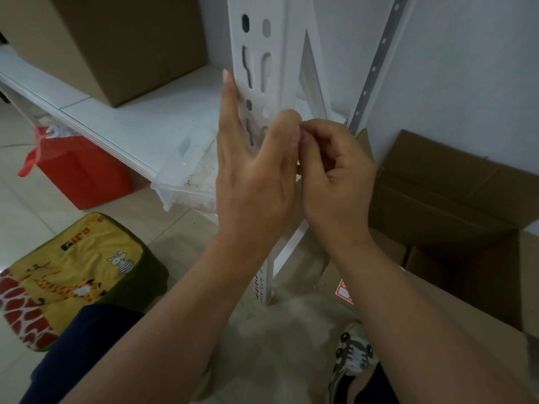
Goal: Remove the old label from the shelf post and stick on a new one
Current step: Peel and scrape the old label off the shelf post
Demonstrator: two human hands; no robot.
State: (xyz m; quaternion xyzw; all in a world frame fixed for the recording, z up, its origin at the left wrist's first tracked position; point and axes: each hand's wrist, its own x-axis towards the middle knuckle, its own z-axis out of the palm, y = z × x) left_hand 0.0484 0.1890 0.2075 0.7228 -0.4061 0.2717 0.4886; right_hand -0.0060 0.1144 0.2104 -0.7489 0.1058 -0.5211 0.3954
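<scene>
A white slotted shelf post [262, 48] rises through the middle of the view. My left hand [253, 170] wraps around it, fingers up its left edge and thumb across the front. My right hand [332, 173] is curled with its fingertips pinched against the post's right edge, next to my left thumb. What it pinches is hidden by the fingers; no label shows on the post. A red-and-white label sheet [344, 291] lies on the cardboard at the lower right.
A white shelf board [140, 118] carries a brown carton [110, 39]. A clear plastic bin [189, 173] and a red bag [78, 170] sit below it. A giraffe-print cushion [73, 272] lies on the floor at left. Open cardboard boxes [452, 193] stand at right.
</scene>
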